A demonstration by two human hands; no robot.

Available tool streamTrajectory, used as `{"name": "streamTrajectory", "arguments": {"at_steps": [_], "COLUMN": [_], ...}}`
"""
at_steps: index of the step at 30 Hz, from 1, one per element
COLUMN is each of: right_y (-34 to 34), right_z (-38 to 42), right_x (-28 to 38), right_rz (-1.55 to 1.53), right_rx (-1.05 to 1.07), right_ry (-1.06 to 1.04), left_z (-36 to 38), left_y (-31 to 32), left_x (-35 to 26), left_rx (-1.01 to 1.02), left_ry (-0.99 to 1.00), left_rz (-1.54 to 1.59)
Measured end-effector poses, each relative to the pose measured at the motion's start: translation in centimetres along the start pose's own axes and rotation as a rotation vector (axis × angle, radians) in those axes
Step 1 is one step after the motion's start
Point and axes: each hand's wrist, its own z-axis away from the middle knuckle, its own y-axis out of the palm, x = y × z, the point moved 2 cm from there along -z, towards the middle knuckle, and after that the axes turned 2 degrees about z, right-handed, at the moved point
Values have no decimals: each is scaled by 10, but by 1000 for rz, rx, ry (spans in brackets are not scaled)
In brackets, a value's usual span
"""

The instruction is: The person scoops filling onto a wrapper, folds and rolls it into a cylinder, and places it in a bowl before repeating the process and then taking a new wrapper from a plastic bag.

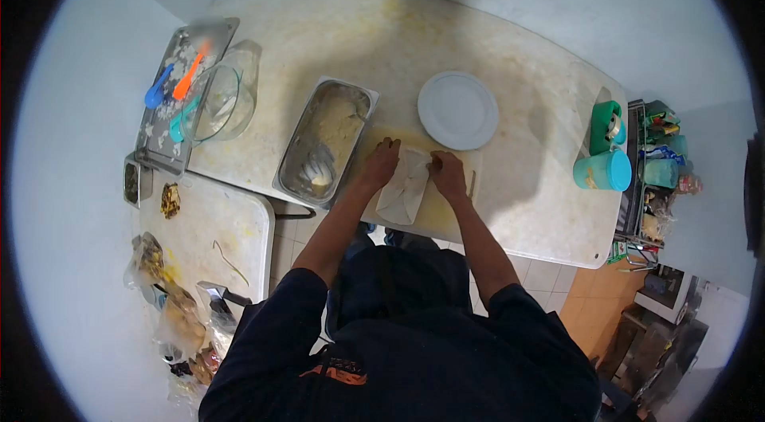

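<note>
On a yellowish cutting board (438, 213) lies a pale, thin wrapper (401, 197) with flaps folded toward its middle; whether it is dough or husk I cannot tell. My left hand (384, 160) has its fingers curled at the wrapper's upper left edge. At the upper right edge, my right hand (448, 173) pinches the wrapper between thumb and fingers. Left of the board stands a deep steel pan (284, 153) holding a pale, thick paste, with a spoon-like utensil (319, 165) resting in it. A white plate (458, 109) sits just beyond my right hand.
A steel tray (177, 153) with white bits and plastic spoons is at the far left, beside a glass bowl (225, 115). Turquoise-lidded container (603, 170) and green container (603, 125) stand on the right. A knife (223, 292) lies on the lower left table.
</note>
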Motion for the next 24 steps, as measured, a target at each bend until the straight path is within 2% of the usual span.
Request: {"name": "streamTrajectory", "arguments": {"at_steps": [2,5,8,11,15,21,24], "right_y": [5,3,-1,1,-4,-24,-28], "right_z": [-3,-5,-7,-10,-11,-2,2], "right_x": [0,2,0,-14,-18,-4,-4], "right_rz": [-19,-127,-197,-201,-214,-229,-128], "right_rx": [-20,65,92,147,170,190,230], "right_ry": [53,256,280,179,168,24,-96], "left_z": [-11,-23,-27,-30,-31,-29,-26], "left_y": [1,8,10,10,5,9,4], "left_x": [0,6,10,14,17,26,24], "left_rx": [-9,31,-2,35,99,43,108], "left_ry": [19,7,2,-12,-50,49,157], "left_rz": [25,46,112,159,242,225,123]}}
